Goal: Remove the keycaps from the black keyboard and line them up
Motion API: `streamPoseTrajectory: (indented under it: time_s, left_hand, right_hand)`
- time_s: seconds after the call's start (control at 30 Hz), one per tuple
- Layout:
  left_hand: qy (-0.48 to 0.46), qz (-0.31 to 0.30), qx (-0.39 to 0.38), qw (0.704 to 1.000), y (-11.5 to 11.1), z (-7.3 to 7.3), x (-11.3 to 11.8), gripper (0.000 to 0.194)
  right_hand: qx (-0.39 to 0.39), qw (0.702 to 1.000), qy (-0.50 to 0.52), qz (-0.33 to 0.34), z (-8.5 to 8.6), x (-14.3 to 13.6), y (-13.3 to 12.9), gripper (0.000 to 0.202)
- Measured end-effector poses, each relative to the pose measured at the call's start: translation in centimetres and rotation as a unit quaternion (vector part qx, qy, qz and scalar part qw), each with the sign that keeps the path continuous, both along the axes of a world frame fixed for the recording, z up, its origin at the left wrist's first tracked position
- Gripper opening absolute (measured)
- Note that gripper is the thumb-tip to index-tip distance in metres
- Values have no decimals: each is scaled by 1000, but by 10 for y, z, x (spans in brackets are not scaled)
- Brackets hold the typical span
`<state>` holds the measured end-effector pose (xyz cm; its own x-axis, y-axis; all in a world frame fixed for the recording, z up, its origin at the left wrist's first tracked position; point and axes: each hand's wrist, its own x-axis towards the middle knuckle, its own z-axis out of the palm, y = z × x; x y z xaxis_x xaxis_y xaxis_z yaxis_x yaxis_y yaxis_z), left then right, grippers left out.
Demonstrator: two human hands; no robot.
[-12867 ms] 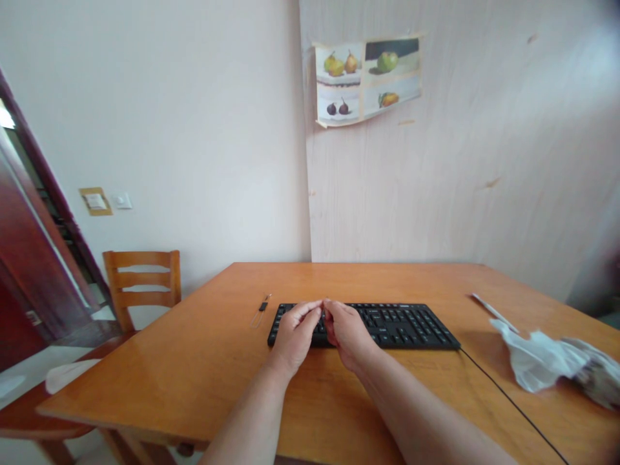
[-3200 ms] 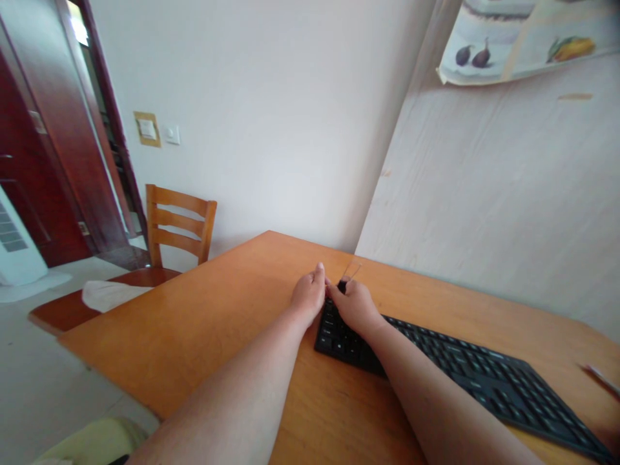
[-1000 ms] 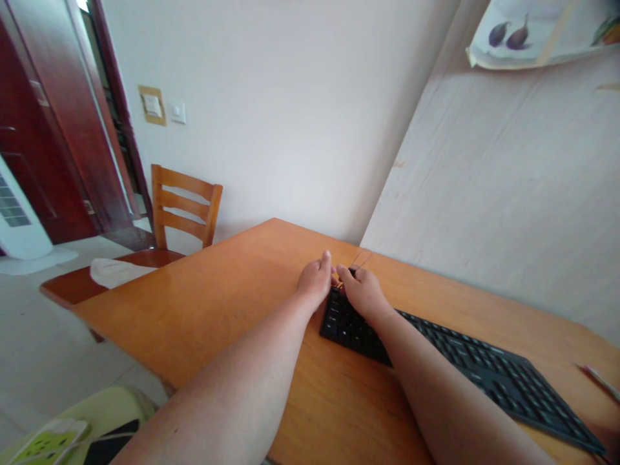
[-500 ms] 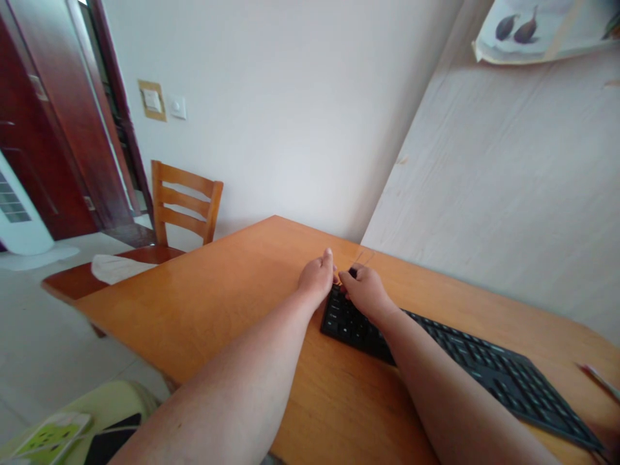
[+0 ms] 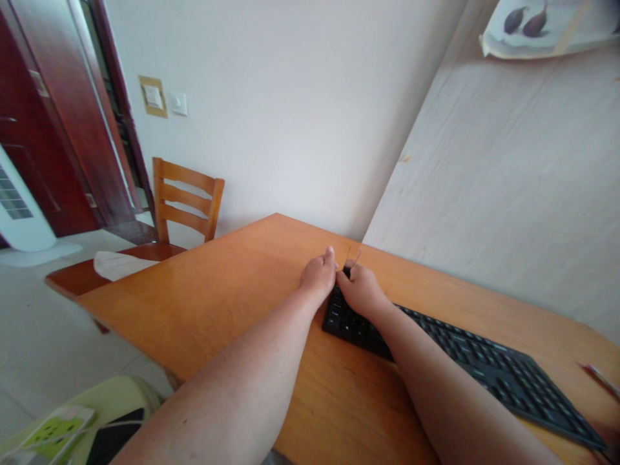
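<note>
A black keyboard (image 5: 484,361) lies on the orange-brown wooden table (image 5: 232,284), running from the middle toward the lower right. At its left end, my left hand (image 5: 318,276) is closed with the thumb raised; what its fingers hold is hidden. Close beside it, nearly touching, my right hand (image 5: 361,287) grips a small black object (image 5: 347,270) from which two thin prongs or wires stick up. My right forearm crosses over the keyboard and covers part of its keys.
A wooden chair (image 5: 186,200) with a white cloth (image 5: 119,265) on its seat stands left of the table. At the lower left, a stool (image 5: 130,391) carries a green-and-white power strip (image 5: 55,433). A thin pen-like item (image 5: 600,380) lies at the far right.
My right hand has moved slightly left toward my left hand, and the thin prongs have shifted left and stand more upright. The camera view has shifted slightly.
</note>
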<state>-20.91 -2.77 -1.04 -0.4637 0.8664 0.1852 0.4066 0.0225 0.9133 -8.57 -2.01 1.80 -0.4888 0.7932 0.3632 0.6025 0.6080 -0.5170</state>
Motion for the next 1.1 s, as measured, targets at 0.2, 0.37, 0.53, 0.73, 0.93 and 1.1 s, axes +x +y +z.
streamPoseTrajectory:
  time_s: [0.2, 0.37, 0.53, 0.73, 0.93, 1.1]
  left_hand:
    - [-16, -7, 2, 1000, -1, 0, 0, 71]
    - [-51, -31, -1, 998, 2, -4, 1, 70]
    - [-62, -46, 8, 997, 6, -9, 0, 65]
    - [-75, -46, 7, 996, 7, -11, 0, 68]
    - [-78, -46, 7, 996, 7, -11, 0, 71]
    - [-81, -45, 8, 996, 6, -10, 1, 69]
  right_hand:
    - [-13, 1000, 7, 1, -1, 2, 5, 18]
    - [-37, 998, 17, -47, -1, 2, 8, 19]
    - [-48, 996, 48, -60, -1, 4, 6, 19]
    - [-96, 984, 133, -68, -10, 8, 11, 19]
    - [-129, 972, 187, -61, -10, 8, 9, 17]
    - [-154, 962, 219, -59, -8, 9, 6, 15]
